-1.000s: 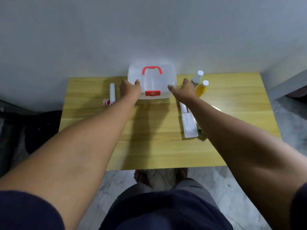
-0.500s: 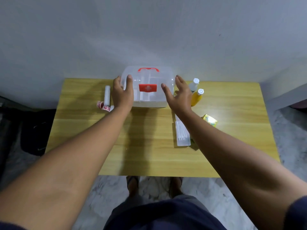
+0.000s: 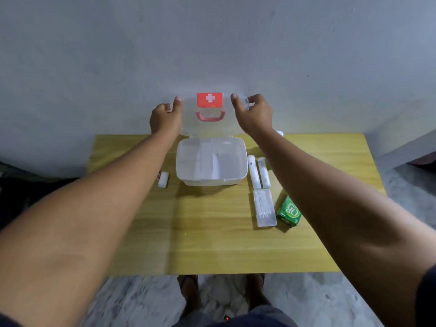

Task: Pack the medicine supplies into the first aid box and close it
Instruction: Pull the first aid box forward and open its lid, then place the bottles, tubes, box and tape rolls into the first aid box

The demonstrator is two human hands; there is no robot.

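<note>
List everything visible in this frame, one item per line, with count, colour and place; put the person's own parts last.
translucent plastic first aid box: 1, whitish, far middle of table, open, nothing visible inside
hinged box lid with red cross label and red handle: 1, clear, raised upright behind the box
white rolled bandages: 2, side by side just right of the box
clear flat case of cotton swabs: 1, in front of the rolls
green carton: 1, right of the swab case
small white roll: 1, left of the box
white bottle cap: 1, behind the right forearm, rest hidden
yellow wooden table: 1, against the grey wall
left hand: on the lid's left edge
right hand: on the lid's right edge
</note>
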